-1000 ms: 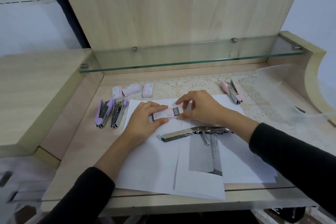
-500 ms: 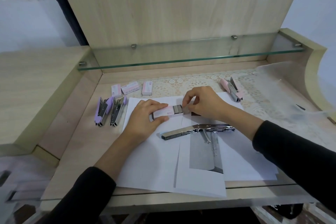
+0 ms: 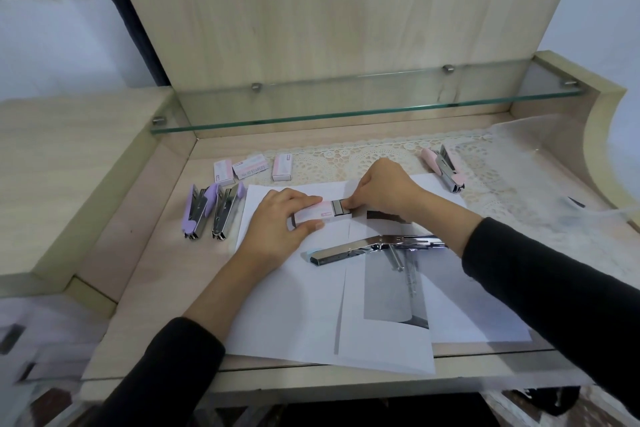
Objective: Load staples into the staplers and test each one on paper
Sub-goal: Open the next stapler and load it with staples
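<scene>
My left hand [image 3: 277, 225] grips a small pink staple box [image 3: 311, 213] lying on the white paper sheets [image 3: 298, 305]. The box's grey inner tray of staples [image 3: 340, 207] sticks out on the right, and the fingertips of my right hand [image 3: 384, 189] pinch it. Just in front of both hands a stapler [image 3: 374, 246] lies swung fully open on the paper, its metal rail bare. Two more staplers, a purple one [image 3: 197, 210] and a grey one [image 3: 225, 213], lie left of the paper. A pink stapler [image 3: 445, 168] rests at the back right.
Three closed staple boxes [image 3: 251, 168] sit in a row behind the paper. A lace mat [image 3: 346, 158] covers the back of the desk under a low glass shelf [image 3: 346, 107]. Crumpled clear plastic [image 3: 554, 198] lies at the right. A raised wooden ledge [image 3: 69, 149] borders the left.
My right hand has slid the grey staple tray a little farther out of the pink box, which my left hand holds in place. The open stapler has not moved.
</scene>
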Motion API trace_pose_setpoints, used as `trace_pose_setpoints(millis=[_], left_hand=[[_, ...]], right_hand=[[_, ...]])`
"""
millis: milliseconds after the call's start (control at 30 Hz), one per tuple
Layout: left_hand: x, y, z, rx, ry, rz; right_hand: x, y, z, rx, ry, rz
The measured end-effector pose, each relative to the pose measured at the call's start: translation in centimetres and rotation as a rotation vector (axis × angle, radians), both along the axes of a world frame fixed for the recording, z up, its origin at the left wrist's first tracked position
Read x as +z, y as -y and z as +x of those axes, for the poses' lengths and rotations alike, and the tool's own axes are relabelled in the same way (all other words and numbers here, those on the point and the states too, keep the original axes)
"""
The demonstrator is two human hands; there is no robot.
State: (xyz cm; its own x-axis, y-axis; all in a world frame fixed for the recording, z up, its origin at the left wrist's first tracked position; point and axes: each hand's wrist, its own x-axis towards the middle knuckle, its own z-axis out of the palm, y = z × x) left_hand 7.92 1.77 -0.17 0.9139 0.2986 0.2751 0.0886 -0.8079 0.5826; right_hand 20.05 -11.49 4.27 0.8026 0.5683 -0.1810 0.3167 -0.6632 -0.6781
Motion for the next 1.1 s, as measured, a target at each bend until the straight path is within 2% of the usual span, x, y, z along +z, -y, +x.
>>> trace_pose_setpoints(millis=[167, 633, 900, 1100], left_hand=[[-0.11, -0.09, -0.03, 0.003, -0.003, 0.002], [-0.17, -0.07, -0.05, 0.007, 0.005, 0.015], [-0.13, -0.06, -0.04, 0.005, 0.001, 0.025], [-0.08, -0.02, -0.07, 0.006, -0.004, 0.028]], right_hand=[[0.58, -0.16, -0.24, -0.023, -0.043, -0.045], [0.65, 0.25, 0.19, -0.002, -0.129, 0.022], [0.58, -0.2, -0.57, 0.025, -0.036, -0.056], [0.93, 0.31, -0.18, 0.044, -0.13, 0.011]])
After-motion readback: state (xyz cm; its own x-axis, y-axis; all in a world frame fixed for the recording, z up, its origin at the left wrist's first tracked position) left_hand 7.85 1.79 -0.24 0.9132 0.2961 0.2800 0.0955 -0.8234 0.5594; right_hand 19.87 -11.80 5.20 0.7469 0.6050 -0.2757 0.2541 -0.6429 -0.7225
